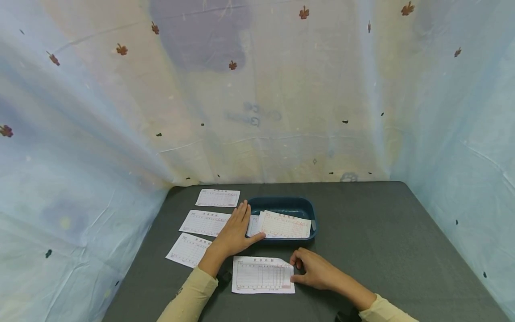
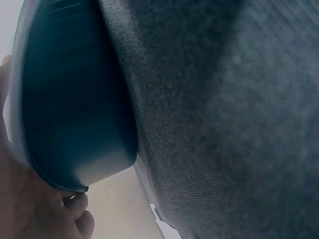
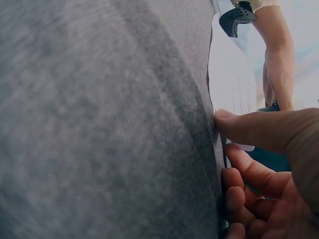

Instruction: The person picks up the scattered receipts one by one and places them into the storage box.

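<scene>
My left hand (image 1: 235, 232) lies with straight fingers over the left rim of a dark teal plastic tray (image 1: 281, 202), thumb reaching across its front left corner. In the left wrist view the same tray (image 2: 75, 99) shows its outer wall close to that hand. A stack of printed paper forms (image 1: 285, 225) is inside the tray. In front of it lies a single printed paper form (image 1: 263, 276), its top right corner curled up. My right hand (image 1: 315, 270) pinches this form at its right edge; in the right wrist view the thumb (image 3: 229, 118) is right at the edge.
Left of the tray, three more printed forms lie in a column: the far one (image 1: 218, 197), the middle one (image 1: 205, 222) and the near one (image 1: 188, 249). A dark grey cloth (image 1: 374, 237) covers the table. Patterned sheeting (image 1: 281, 134) hangs behind and at both sides.
</scene>
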`<state>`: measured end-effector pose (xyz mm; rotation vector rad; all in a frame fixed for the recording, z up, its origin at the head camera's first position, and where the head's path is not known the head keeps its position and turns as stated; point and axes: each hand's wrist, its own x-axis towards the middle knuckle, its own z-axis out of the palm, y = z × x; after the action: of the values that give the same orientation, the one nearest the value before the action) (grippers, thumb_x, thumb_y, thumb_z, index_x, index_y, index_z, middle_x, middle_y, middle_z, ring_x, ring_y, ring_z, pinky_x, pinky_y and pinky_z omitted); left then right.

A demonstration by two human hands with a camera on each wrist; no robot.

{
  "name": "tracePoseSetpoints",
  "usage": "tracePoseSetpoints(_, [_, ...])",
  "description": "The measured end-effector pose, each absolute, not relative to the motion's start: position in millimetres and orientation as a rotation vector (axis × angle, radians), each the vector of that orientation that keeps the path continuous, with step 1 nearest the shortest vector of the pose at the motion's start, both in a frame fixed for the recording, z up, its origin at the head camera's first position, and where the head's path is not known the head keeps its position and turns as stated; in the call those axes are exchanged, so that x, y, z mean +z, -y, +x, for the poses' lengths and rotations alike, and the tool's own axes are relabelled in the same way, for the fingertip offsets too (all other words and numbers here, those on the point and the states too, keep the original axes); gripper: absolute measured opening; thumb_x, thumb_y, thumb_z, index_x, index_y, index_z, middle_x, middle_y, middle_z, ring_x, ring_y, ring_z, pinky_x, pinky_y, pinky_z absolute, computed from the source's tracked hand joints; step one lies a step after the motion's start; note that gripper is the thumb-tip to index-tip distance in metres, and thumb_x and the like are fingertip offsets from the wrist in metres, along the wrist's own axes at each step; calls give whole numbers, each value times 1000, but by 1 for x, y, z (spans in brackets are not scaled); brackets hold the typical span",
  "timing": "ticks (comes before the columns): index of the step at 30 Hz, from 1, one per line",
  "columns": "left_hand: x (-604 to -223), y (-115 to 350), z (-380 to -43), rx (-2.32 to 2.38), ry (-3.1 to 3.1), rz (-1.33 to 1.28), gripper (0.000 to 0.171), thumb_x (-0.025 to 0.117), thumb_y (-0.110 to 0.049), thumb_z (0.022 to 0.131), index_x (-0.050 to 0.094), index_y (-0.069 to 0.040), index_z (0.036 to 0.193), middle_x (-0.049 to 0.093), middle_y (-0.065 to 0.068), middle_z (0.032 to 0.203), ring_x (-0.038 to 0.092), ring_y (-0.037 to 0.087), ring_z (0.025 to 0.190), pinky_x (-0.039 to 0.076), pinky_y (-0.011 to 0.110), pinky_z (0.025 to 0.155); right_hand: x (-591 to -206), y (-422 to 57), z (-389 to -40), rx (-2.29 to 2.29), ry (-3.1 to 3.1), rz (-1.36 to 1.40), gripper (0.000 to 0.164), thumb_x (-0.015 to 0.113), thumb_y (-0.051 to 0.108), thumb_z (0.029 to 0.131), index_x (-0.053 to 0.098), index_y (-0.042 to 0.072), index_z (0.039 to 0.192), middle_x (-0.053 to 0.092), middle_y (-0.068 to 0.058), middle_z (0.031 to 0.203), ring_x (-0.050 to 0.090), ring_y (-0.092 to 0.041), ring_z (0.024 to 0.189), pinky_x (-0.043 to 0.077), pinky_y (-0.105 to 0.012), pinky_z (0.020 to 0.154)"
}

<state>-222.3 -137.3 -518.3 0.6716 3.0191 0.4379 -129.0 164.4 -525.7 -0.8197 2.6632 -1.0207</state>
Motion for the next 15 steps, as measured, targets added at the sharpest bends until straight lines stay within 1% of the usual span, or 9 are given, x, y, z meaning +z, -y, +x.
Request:
tracePoseSetpoints(5, [-517,137,-221,433,-3026,676,118,48,-85,96,11,-2,172,2,13,181,5,33,167,11,50,134,-528,-162,-129,-992,-2700,-814,28,92,23,86,66,18,93,53,7,89,50,-4,80,43,-24,69])
tracePoseSetpoints(8, [-517,138,-221,424,-3031,680,118,48,-85,96,12,-2,172,2,13,181,6,33,167,12,51,134,-529,-162,-130,-996,-2699,-814,25,91,22,87,66,19,89,52,8,89,49,-3,79,43,-24,69])
tracePoseSetpoints(12, [-516,138,-221,414,-3028,685,118,48,-85,96,11,-1,171,2,13,181,5,33,167,12,51,134,-528,-165,-132,-1077,-2636,-825,22,88,18,91,65,17,90,54,7,87,51,-3,77,44,-22,66])
tracePoseSetpoints(15, [-516,138,-221,411,-3020,691,119,47,-85,96,11,-1,171,2,13,181,3,31,167,11,50,134,-525,-170,-133,-1162,-2555,-815,21,84,15,94,64,15,92,55,7,83,51,-3,71,43,-21,61])
